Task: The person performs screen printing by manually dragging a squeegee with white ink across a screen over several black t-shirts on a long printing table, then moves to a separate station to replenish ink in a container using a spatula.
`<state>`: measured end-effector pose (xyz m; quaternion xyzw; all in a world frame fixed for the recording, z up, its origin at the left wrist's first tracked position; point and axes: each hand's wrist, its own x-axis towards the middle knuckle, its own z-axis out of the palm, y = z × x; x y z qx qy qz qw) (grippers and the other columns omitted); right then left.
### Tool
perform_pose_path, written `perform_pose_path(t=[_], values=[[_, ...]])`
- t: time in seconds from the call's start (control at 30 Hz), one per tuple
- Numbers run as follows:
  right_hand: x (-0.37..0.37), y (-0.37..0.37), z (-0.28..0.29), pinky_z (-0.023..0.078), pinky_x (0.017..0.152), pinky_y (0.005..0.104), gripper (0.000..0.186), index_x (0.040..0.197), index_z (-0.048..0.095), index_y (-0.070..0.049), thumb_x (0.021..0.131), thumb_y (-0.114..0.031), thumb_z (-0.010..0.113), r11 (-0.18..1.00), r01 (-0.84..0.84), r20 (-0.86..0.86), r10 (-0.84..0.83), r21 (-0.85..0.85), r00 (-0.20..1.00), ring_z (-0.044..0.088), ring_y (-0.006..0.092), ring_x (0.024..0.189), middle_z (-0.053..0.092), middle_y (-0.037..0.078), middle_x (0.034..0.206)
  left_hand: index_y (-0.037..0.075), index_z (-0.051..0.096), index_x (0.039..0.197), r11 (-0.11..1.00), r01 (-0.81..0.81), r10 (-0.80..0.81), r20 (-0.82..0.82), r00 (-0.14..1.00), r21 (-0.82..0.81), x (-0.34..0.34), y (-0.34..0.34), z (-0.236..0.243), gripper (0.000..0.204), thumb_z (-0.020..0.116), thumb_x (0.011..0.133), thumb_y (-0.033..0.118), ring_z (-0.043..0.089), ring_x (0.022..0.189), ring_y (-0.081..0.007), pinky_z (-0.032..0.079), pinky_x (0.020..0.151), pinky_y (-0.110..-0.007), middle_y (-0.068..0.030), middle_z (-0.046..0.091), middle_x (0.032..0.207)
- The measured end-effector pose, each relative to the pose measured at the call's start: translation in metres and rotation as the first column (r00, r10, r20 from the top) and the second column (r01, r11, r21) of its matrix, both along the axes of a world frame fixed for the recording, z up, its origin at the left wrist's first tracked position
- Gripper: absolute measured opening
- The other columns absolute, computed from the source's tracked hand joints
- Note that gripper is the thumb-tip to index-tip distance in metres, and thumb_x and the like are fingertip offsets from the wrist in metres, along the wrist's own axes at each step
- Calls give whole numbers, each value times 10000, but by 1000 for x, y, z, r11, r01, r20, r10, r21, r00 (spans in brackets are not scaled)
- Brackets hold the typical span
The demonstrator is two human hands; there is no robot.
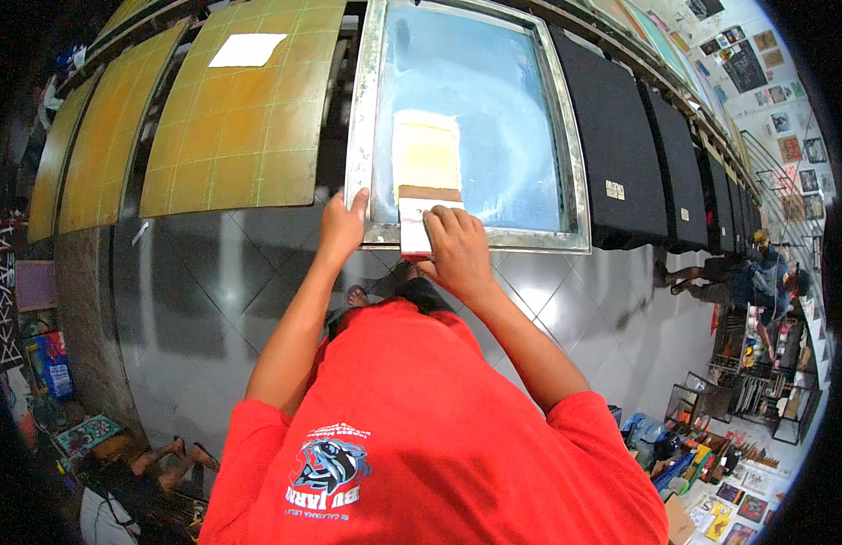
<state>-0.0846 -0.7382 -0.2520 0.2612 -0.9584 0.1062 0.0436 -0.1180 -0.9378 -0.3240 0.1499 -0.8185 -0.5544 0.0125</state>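
Note:
A metal-framed screen [512, 100] with pale blue mesh and a pale yellow rectangle [426, 150] lies before me. My left hand [342, 227] grips the frame's lower left side. My right hand [457, 245] is closed on a squeegee [414, 211] with a whitish holder and a brown edge, which rests on the mesh at the bottom of the yellow rectangle and overlaps the frame's near edge. A red part of it shows below my fingers.
Gridded yellow boards [239, 136], one bearing white paper [246, 50], line the left; black-covered boards [611, 136] line the right. A person [748, 282] is at the right, another's legs [171, 463] at lower left. Clutter [684, 454] sits at lower right.

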Motion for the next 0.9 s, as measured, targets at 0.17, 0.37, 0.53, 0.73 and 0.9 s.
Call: perform_pose_path(t=[0.17, 0.37, 0.53, 0.73, 0.9], values=[[-7, 29, 12, 399, 967, 451, 691, 1208, 537, -21, 654, -336, 801, 962, 99, -27, -110, -256, 994, 502, 348, 1160, 545, 175, 1231, -97, 617, 1008, 997, -7, 3, 49, 999, 75, -3, -4, -12, 430, 546, 943, 322, 653, 865, -336, 480, 776, -400, -245, 670, 926], [-46, 233, -14, 389, 990, 452, 620, 1188, 559, 25, 827, -472, 651, 559, 781, -113, -826, -278, 552, 502, 375, 1157, 549, 249, 1205, -89, 609, 1049, 996, -1, -6, 76, 997, 87, -1, -1, 0, 409, 529, 961, 303, 637, 841, -246, 475, 776, -367, -195, 679, 928], [-69, 291, -56, 453, 820, 398, 615, 949, 634, 82, 952, -501, 439, 432, 860, 503, -698, -272, 510, 615, 366, 879, 656, 242, 918, -74, 601, 1066, 998, 25, -28, 58, 998, 53, 1, 1, 7, 394, 519, 969, 299, 613, 825, -222, 470, 783, -357, -171, 674, 920], [-64, 272, -53, 436, 755, 467, 584, 888, 624, 62, 997, -435, 337, 457, 861, 320, -800, -224, 508, 596, 440, 824, 619, 288, 848, -82, 593, 980, 995, 46, -45, 17, 999, -89, 3, -6, 9, 393, 525, 958, 305, 623, 805, -332, 465, 756, -405, -243, 653, 887], [-16, 262, -57, 433, 761, 451, 548, 926, 621, 74, 998, -404, 362, 345, 869, 290, -843, -355, 453, 596, 410, 810, 621, 295, 883, -71, 594, 986, 987, 142, -146, -43, 988, -70, -2, -21, 6, 390, 530, 955, 312, 627, 851, -368, 469, 770, -410, -248, 650, 914]])
